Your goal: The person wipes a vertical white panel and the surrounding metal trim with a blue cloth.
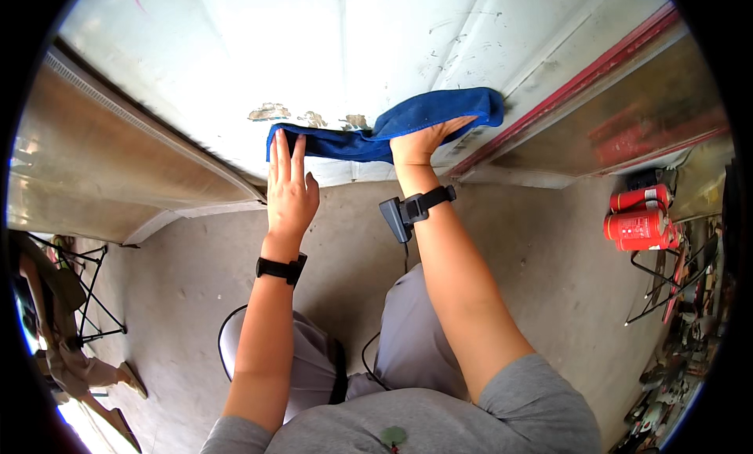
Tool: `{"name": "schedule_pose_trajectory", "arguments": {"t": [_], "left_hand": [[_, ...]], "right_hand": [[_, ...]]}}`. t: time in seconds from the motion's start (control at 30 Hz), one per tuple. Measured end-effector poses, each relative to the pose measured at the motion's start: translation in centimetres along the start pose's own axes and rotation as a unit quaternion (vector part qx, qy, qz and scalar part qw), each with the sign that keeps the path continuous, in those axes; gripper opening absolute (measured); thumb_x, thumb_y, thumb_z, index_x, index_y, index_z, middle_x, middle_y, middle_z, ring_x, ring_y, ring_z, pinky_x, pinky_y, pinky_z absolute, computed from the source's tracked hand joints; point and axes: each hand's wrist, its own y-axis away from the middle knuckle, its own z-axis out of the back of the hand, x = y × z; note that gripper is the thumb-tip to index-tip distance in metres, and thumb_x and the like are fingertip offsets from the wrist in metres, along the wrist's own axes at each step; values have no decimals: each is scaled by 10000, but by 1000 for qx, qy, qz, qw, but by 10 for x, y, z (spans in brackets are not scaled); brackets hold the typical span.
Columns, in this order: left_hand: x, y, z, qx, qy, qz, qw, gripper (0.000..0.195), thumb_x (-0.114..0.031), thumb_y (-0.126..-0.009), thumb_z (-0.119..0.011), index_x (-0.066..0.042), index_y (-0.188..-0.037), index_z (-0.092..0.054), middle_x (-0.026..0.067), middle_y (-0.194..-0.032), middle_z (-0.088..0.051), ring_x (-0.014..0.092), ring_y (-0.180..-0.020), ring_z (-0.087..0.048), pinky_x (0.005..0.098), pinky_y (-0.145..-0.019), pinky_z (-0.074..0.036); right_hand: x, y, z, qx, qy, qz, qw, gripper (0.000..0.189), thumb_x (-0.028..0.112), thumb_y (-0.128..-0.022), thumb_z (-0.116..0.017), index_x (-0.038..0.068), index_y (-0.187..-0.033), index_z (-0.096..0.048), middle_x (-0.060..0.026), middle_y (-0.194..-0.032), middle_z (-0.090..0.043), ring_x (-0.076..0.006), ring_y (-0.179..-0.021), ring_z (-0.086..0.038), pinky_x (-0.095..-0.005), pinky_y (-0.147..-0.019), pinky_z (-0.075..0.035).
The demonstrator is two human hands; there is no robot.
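Observation:
A blue microfibre cloth lies stretched sideways against a white panel with scuffs and chipped patches. My left hand has its fingers outstretched and holds the cloth's left end against the panel; the thumb stays off the cloth. The right part of the cloth folds over the fingers of my right hand, hiding most of them, and the palm presses toward the panel. Just above the cloth are several bare patches of peeled paint. A black strap with a small device sits on my right wrist, and another black strap rounds the left.
Brownish panels flank the white one at left and right. Red fire extinguishers rest on a folding stool at right, near a pile of assorted items. Another person sits at far left. Concrete floor lies below.

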Motion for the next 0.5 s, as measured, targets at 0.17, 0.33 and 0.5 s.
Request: {"name": "schedule_pose_trajectory", "arguments": {"t": [0.17,0.33,0.5], "left_hand": [[-3,-4,1,35,-19,-25,999,628,44,-770,-498,-44,-1382,-385,240,-1470,-259,391,-1339,-297,455,-1068,-317],[-6,1,-4,21,2,2,1000,647,42,-755,-517,-26,-1382,-371,240,-1478,-236,398,-1349,-272,460,-1067,-317],[-10,-2,-7,23,18,-6,1000,660,44,-746,-524,-13,-1382,-357,246,-1482,-222,403,-1358,-252,465,-1074,-308]], "right_hand": [[-55,25,24,216,177,-11,960,673,459,-751,-623,-54,-1180,-547,-394,-1374,-274,-554,-1338,-102,-655,-1075,-5],[-36,20,6,118,127,68,983,808,415,-747,-634,-219,-1196,-411,-549,-1286,-158,-652,-1277,-73,-679,-1055,18],[-68,35,28,169,150,47,973,568,476,-760,-610,-18,-1039,-641,-357,-1286,-405,-534,-1253,-261,-660,-1063,-71]]}}
